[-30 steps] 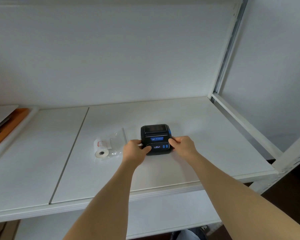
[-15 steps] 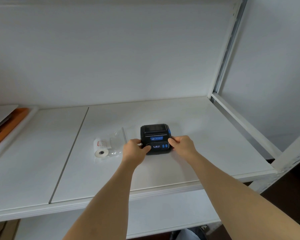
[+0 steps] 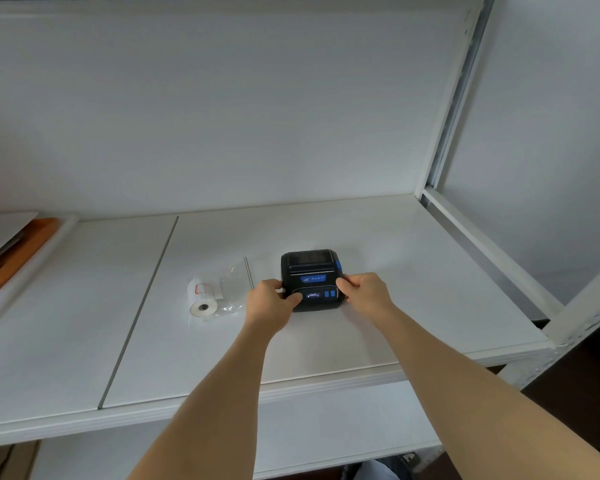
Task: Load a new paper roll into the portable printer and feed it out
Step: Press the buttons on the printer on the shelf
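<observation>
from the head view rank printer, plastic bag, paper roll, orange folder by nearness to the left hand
1. Printer: gripped by the left hand, on its right.
2. Plastic bag: just left of the hand.
3. Paper roll: farther left, at the bag.
4. Orange folder: far left edge.

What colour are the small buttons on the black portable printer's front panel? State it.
Blue, in the head view: the small buttons on the black portable printer.

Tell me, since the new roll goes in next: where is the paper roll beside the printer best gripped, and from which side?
Probably across its curved body, coming from above. The paper roll lies on its side on the shelf, core end facing the person, partly among clear plastic wrap. The left hand is nearer; both hands now hold the printer.
</observation>
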